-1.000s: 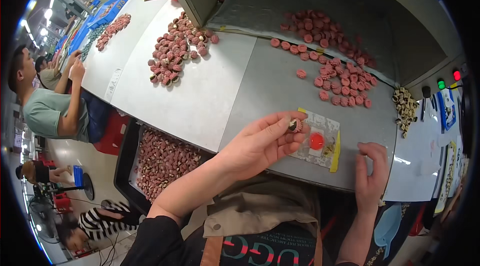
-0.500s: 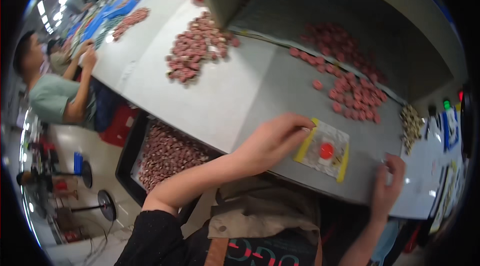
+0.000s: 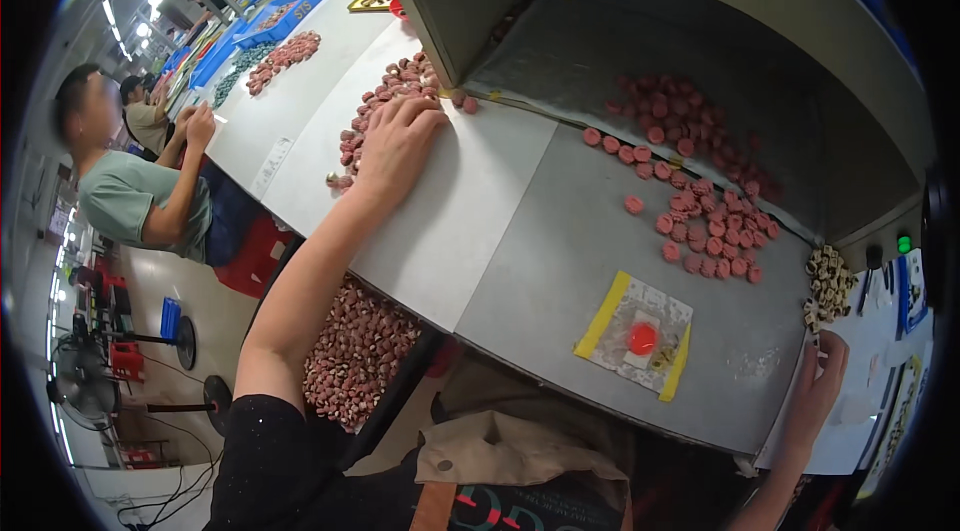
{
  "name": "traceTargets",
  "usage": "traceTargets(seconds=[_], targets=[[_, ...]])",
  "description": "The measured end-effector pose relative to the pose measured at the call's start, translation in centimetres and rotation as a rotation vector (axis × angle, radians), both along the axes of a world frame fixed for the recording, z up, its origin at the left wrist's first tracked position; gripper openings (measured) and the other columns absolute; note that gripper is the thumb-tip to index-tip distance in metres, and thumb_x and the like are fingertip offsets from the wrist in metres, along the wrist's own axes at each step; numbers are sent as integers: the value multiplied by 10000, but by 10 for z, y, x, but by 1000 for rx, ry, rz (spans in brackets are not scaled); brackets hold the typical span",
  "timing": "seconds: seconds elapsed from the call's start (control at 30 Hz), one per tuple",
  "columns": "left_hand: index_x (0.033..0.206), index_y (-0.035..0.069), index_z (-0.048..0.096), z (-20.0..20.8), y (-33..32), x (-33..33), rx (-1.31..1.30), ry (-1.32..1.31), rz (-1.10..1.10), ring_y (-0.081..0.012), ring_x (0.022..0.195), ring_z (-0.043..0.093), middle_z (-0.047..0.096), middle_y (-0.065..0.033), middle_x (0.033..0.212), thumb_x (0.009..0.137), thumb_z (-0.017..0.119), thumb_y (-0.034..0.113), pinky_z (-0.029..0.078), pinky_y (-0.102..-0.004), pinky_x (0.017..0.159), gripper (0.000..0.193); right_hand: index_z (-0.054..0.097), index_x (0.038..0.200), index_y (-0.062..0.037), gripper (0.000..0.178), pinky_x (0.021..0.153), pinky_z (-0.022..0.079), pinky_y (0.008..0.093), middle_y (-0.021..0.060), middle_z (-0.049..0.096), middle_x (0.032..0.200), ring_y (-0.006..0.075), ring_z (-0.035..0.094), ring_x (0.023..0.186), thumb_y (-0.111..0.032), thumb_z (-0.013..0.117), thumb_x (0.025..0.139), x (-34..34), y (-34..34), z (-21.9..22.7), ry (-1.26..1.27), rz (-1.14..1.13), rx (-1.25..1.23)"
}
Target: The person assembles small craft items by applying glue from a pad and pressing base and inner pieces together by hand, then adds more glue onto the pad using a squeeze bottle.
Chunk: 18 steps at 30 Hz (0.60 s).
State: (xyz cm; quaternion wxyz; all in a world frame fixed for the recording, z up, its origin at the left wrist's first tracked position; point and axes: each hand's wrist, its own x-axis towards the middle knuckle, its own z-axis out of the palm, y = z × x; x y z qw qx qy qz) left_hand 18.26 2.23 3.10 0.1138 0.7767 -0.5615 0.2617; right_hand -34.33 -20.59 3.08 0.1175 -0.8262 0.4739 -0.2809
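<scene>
My left hand (image 3: 398, 146) lies palm down over a pile of small pink, ridged, round pieces (image 3: 402, 78) on the white tabletop. Its fingers are stretched forward and slightly apart, with the tips partly hidden. Over at the right, my right hand (image 3: 822, 381) is closed, thumb and fingers together, beside a heap of small beige pieces (image 3: 828, 283); anything in the pinch is too small to name. Between my hands, a clear sheet edged with yellow tape (image 3: 602, 316) is fixed to the grey tabletop, with a bright red disc (image 3: 642, 338) on a white square at its middle.
Loose pink round pieces (image 3: 712, 231) spread before and inside a grey open-fronted booth (image 3: 560, 41). Under the table edge stands a black crate of reddish-brown pieces (image 3: 360, 356). A person in a green shirt (image 3: 130, 196) sits at the left, near blue trays (image 3: 285, 16).
My left hand has moved from beside the taped sheet, left and away, onto the pink pile. My right hand has shifted right, toward the beige heap.
</scene>
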Motion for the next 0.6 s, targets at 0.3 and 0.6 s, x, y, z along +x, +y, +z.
traceTargets(seconds=[0.3, 0.6], targets=[[961, 84, 618, -10, -97, -114, -192, 416, -337, -299, 1001, 538, 569, -97, 1015, 777, 629, 136, 451, -399, 845, 191, 548, 1001, 14, 120, 727, 426, 284, 96, 540, 955, 197, 531, 838, -64, 519, 914, -3, 32, 8, 55, -22, 54], [983, 81, 585, -26, -96, -125, -137, 549, -378, -304, 924, 560, 534, -107, 947, 828, 629, 168, 477, -404, 781, 183, 566, 949, 13, 122, 721, 441, 283, 123, 533, 935, 241, 543, 856, 25, 554, 829, 42, 73, 18, 97, 417, 9]])
